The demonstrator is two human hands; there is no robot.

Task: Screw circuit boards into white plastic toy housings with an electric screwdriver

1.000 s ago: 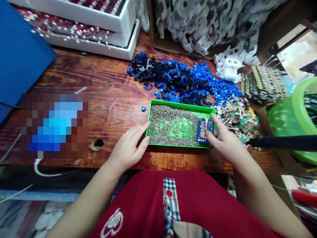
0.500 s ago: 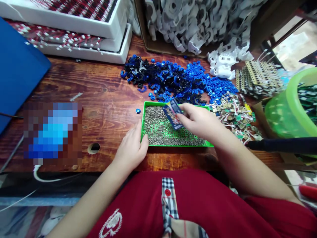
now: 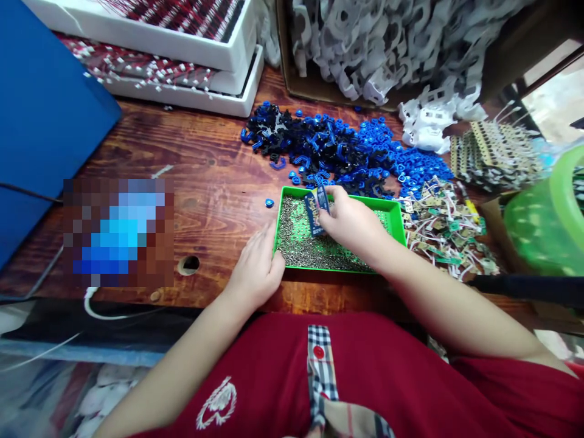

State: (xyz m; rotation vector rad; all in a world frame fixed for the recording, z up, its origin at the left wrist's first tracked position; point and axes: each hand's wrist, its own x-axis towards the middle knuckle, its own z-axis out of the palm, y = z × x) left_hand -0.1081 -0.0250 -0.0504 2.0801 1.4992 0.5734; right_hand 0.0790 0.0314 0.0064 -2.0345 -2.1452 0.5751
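The table (image 3: 201,158) is dark, knotty varnished wood with a round hole near its front edge. Its left half lies mostly open, hemmed in by a smooth blue sheet (image 3: 41,121) at the far left and stacked white foam trays (image 3: 191,79) along the back. The right half is crowded: a cardboard box of white plastic parts (image 3: 387,48) at the back, a translucent green tub (image 3: 547,219) at the right edge, a spread heap of blue and black clips (image 3: 337,149), and a tangle of small circuit boards (image 3: 442,225) with wires.

The green tray (image 3: 396,213), a shallow plastic rectangle with upright walls, sits near the table's front edge, between the heap and the person's red lap. It holds a grainy layer of tiny metal screws (image 3: 314,252), thinner at the left where green shows through.

The left hand (image 3: 255,274) rests against the tray's near-left corner, fingers curled on the wall. The right hand (image 3: 353,225) reaches over the tray and pinches a blue card (image 3: 316,211), held tilted on edge, its lower edge down among the screws.
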